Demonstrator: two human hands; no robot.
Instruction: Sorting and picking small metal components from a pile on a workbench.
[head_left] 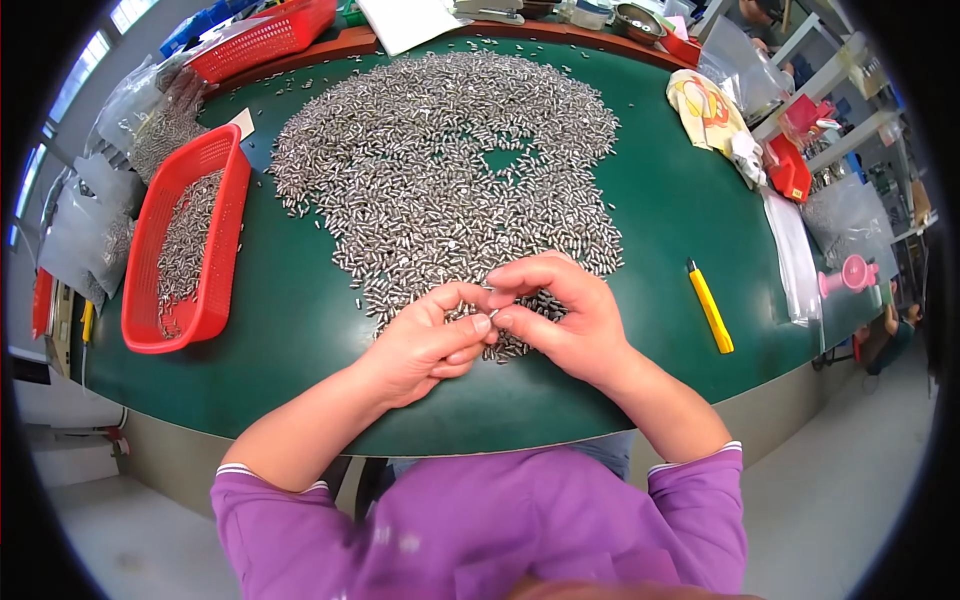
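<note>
A large heap of small, silvery cylindrical metal parts [450,190] spreads over the green table, thinning toward me. At its near edge, my two hands meet fingertip to fingertip. My left hand [425,342] is closed in a pinch on one small metal part [493,314], mostly hidden by the fingertips. From the other side, the curved thumb and fingers of my right hand [568,318] close around the same spot. Several loose parts lie directly beneath the hands.
To the left stands a red plastic basket [222,270] with more metal parts in it. A yellow utility knife [710,308] lies on the right. Plastic bags of parts [165,125] line the left edge. A patterned cloth [705,108] and a pink tool [850,275] are at the right edge.
</note>
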